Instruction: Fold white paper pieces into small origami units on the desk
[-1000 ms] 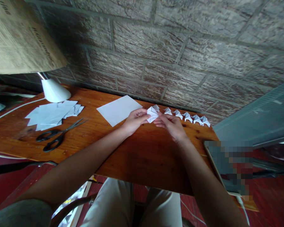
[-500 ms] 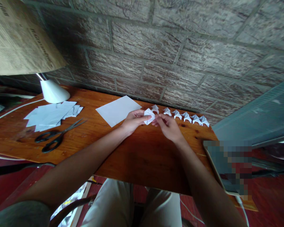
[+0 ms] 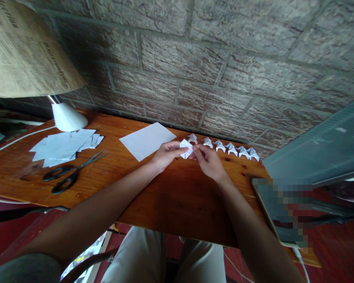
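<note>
Between my two hands, above the wooden table, is a small folded white paper [image 3: 185, 149] with crease lines on its face. My left hand [image 3: 168, 154] grips its left side, the thumb lying across the front. At the right corner, my right hand [image 3: 207, 160] pinches the paper between thumb and fingers. Just beyond my hands, a row of several folded paper figures [image 3: 220, 146] stands along the wall side of the table. A larger white sheet [image 3: 147, 140] lies flat to the left, behind my left hand.
A pile of cut paper pieces [image 3: 63, 147] and black-handled scissors [image 3: 73, 173] lie on the left of the table [image 3: 177, 200]. A lamp [image 3: 67, 116] with a printed shade stands behind them. At the right edge is a flat device [image 3: 279, 214], partly blurred, with a white cable.
Both hands keep hold of the folded paper in nearly the same place. The whole view has shifted slightly; nothing else on the table has moved.
</note>
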A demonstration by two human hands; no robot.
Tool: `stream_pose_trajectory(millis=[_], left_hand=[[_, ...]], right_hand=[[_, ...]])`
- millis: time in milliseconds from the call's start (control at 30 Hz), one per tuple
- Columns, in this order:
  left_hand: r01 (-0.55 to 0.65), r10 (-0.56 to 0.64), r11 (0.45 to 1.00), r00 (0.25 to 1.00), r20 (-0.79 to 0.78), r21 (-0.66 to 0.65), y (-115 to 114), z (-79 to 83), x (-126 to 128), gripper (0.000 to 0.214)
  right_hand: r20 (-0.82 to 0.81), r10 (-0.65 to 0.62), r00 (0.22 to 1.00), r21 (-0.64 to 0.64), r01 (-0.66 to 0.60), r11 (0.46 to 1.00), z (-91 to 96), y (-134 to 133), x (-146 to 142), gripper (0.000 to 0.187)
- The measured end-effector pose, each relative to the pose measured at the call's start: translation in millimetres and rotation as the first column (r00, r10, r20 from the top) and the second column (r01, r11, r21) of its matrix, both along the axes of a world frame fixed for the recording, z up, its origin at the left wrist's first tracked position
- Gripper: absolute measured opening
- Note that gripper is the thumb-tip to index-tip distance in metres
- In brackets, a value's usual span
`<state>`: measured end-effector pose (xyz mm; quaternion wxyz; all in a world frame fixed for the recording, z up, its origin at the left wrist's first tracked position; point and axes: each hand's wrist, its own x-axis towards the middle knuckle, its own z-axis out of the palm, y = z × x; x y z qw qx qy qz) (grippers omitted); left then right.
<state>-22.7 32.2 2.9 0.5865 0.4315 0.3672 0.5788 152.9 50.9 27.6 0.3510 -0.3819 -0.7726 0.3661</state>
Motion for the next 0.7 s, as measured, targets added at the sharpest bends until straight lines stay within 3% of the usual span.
stream_pose_trajectory(millis=[100, 200, 367, 500, 700], left_hand=[[-0.058, 0.057, 0.998, 0.998, -0.026, -0.033, 2.0, 0.1, 1.6, 0.025], [-0.036, 0.032, 0.996, 0.998, -0.047, -0.084, 2.8, 3.4, 3.0, 0.024], [-0.021, 0.025, 0.994, 0.999, 0.042, -0.108, -2.4, 13.1, 2.1, 0.035], [-0.024, 0.027, 0.996, 0.999, 0.032, -0.091, -6.3, 13.8, 0.9, 0.038], [-0.003, 0.003, 0.997, 1.0, 0.0, -0.073, -6.4, 11.7, 4.0, 0.038]], right_hand=[[-0.018, -0.013, 1.0, 0.006, 0.013, 1.0, -1.8, 2.0, -0.9, 0.04], [-0.112, -0.063, 0.992, -0.027, 0.061, 0.998, -3.8, 4.8, -2.5, 0.041], [-0.302, -0.069, 0.951, -0.232, -0.004, 0.973, -4.7, 6.4, -4.5, 0.043], [-0.349, -0.054, 0.936, -0.323, -0.066, 0.944, -4.4, 5.9, -2.8, 0.041], [-0.31, 0.023, 0.95, -0.181, -0.083, 0.98, -3.4, 10.3, 3.2, 0.032]])
